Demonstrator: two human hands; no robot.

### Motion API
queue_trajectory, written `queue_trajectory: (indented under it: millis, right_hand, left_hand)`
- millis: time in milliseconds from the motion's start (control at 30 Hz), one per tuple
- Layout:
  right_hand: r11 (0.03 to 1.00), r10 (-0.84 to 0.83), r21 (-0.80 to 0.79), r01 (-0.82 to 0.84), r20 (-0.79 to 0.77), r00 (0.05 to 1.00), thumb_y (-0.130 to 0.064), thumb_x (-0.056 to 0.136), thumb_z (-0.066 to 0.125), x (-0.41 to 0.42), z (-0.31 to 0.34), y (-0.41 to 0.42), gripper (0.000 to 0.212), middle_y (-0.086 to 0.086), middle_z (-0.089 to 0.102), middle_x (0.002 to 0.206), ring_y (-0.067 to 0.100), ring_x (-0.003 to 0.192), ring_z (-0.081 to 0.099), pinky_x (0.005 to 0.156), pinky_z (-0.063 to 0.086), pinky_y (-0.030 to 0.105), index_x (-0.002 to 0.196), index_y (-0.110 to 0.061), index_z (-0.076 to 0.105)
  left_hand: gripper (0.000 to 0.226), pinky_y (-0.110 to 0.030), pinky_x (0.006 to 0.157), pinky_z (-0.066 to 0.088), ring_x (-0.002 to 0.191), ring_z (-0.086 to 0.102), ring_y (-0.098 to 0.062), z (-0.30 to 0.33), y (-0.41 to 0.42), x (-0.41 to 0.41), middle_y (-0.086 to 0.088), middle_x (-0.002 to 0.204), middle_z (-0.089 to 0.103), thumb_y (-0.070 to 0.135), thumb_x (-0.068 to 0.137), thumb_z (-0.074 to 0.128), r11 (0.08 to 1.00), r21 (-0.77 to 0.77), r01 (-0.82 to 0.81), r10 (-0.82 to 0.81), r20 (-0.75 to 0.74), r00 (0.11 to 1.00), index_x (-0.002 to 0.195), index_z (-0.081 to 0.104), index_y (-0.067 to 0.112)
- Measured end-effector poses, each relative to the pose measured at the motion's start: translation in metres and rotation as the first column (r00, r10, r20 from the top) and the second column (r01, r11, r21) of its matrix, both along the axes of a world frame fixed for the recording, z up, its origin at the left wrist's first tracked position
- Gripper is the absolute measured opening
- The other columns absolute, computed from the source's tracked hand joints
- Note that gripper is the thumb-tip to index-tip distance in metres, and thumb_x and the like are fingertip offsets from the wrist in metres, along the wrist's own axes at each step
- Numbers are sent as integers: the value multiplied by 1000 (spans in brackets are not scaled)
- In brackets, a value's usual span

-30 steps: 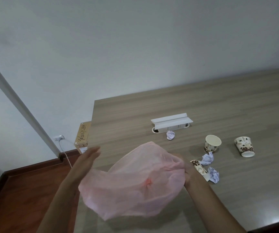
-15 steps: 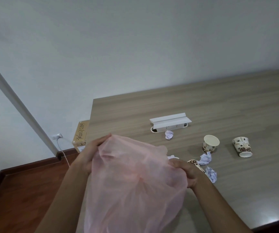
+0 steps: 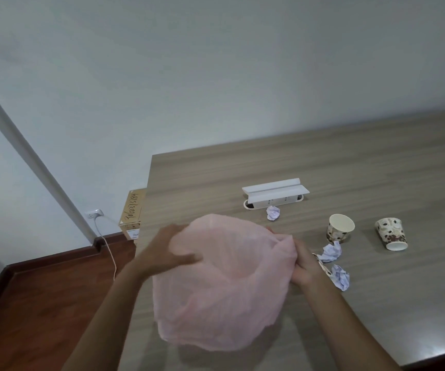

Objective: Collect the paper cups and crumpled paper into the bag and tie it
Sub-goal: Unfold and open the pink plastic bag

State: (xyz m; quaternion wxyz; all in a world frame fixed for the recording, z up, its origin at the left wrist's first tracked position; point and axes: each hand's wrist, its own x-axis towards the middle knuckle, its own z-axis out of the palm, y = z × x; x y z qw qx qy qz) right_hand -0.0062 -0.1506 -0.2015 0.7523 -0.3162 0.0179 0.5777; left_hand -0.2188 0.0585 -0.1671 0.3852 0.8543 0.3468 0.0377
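Fingers (image 3: 186, 257) of the left hand (image 3: 162, 253) and right hand (image 3: 305, 266) pinch the pink bag (image 3: 224, 285) at opposite sides, low centre, likely to spread its mouth. Cups (image 3: 340, 231) and crumpled paper (image 3: 331, 252) lie on the desk (image 3: 376, 162) at right, within reach.

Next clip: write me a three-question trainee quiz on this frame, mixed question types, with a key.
1. True or false: both hands hold the pink plastic bag.
2. How many crumpled paper balls lie in view on the table?
3. Which stands mouth up: A, the left paper cup, or B, the right paper cup?

Key: 1. True: left hand and right hand grip it. 2. Three. 3. A.
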Motion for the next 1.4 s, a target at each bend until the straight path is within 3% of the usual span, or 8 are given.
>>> queue_trajectory:
  millis: [267, 433, 533, 633, 967, 1067, 1200, 1400]
  right_hand:
    - [865, -38, -443, 237, 414, 910, -26, 83, 63, 1, -7, -12, 13, 5, 66, 81, 21, 71, 61, 67, 46, 31, 79, -15, 67]
    - [858, -252, 161, 488, 959, 127, -23, 92, 64, -44, 50, -17, 13, -2, 73, 85, 11, 83, 69, 79, 53, 22, 79, -24, 69]
    - [969, 246, -246, 11, 966, -82, -20, 92, 61, -74, 51, 6, 16, -1, 74, 84, 16, 80, 69, 78, 55, 30, 82, -15, 73]
    - [628, 714, -770, 114, 512, -478, -45, 89, 60, -64, 20, 19, 40, 3, 66, 119, 20, 113, 59, 93, 47, 30, 114, -15, 66]
    - [172, 793, -940, 296, -46, -608, -69, 60, 78, -45, 23, 25, 80, 2, 64, 124, 25, 116, 58, 102, 41, 38, 117, -14, 65]
    - [79, 822, -957, 278, -95, -561, -70, 58, 78, -46, 16, 31, 86, 2, 63, 123, 26, 119, 58, 106, 40, 41, 123, -17, 61]
    - [-1, 857, -966, 258, -134, -498, -67, 66, 76, -36, 19, 38, 81, 2, 63, 125, 25, 120, 57, 108, 40, 40, 125, -14, 59]
    - [-67, 889, -913, 403, -237, -391, -74, 64, 71, -24, 10, 41, 92, -4, 63, 127, 16, 116, 58, 99, 44, 33, 135, -18, 52]
  left_hand:
    - [27, -31, 72, 53, 76, 66, -14, -29, -20, 17, 10, 72, 69, 45, 89, 62, 904, 395, -162, 150, 61, 987, 71, 64, 25]
    - [25, -33, 65, 52, 66, 63, -13, -16, -15, 16, 6, 68, 67, 35, 92, 62, 893, 408, -189, 147, 134, 980, 72, 63, 20]
    - [24, -30, 62, 47, 66, 61, -14, -11, -8, 16, 3, 68, 66, 32, 91, 63, 885, 404, -233, 170, 184, 968, 71, 61, 20]
    - [24, -30, 62, 44, 69, 60, -16, -1, 0, 13, 5, 69, 64, 35, 90, 64, 883, 389, -264, 209, 179, 961, 71, 61, 22]
    - [22, -38, 78, 46, 100, 58, -29, 46, -8, 21, -5, 103, 64, 41, 92, 60, 698, 637, -328, 383, 55, 922, 96, 62, 19]
    - [18, -40, 78, 42, 88, 50, -30, 26, -54, 37, -12, 91, 58, 22, 83, 67, 475, 824, -308, -122, 408, 905, 92, 57, 11]
    - [18, -37, 81, 50, 97, 60, -27, -41, -100, 50, -10, 102, 66, 23, 92, 52, 591, 563, 578, -492, -316, 811, 105, 60, 12]
    - [68, -41, 115, 30, 138, 39, -31, -88, -22, 4, -13, 152, 38, 32, 93, 63, 915, 80, 395, -111, -893, 437, 149, 32, 10]
